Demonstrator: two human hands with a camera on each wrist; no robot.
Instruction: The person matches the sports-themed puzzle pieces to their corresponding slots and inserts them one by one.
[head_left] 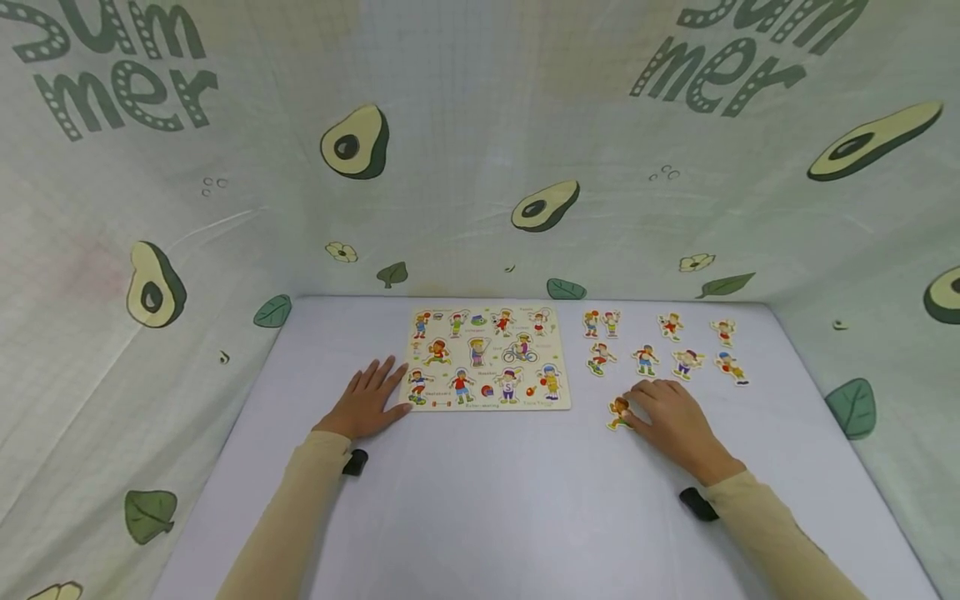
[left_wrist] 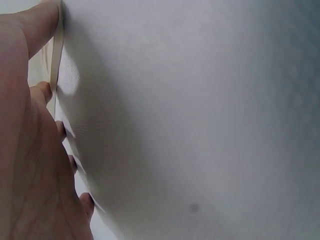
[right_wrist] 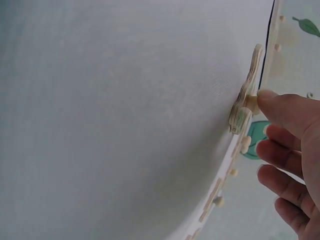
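A wooden puzzle board (head_left: 480,406) with colourful sports figures lies toward the back of the table. My left hand (head_left: 367,404) rests flat at its left edge, fingers spread, thumb and fingertips touching the border. To the right of the board, my right hand (head_left: 671,421) pinches a wooden runner-shaped puzzle piece (head_left: 618,412) by its small knob. In the right wrist view, this piece (right_wrist: 244,95) is seen edge-on, with the thumb on the knob (right_wrist: 252,104) and the other fingers loosely bent below. The left wrist view shows the left hand (left_wrist: 35,140) along the board's edge.
Several loose puzzle pieces lie beyond the right hand, among them a skateboarder (head_left: 600,358), a figure in blue (head_left: 645,360) and a batter (head_left: 687,364). A patterned curtain (head_left: 450,225) rises behind the white table (head_left: 495,500).
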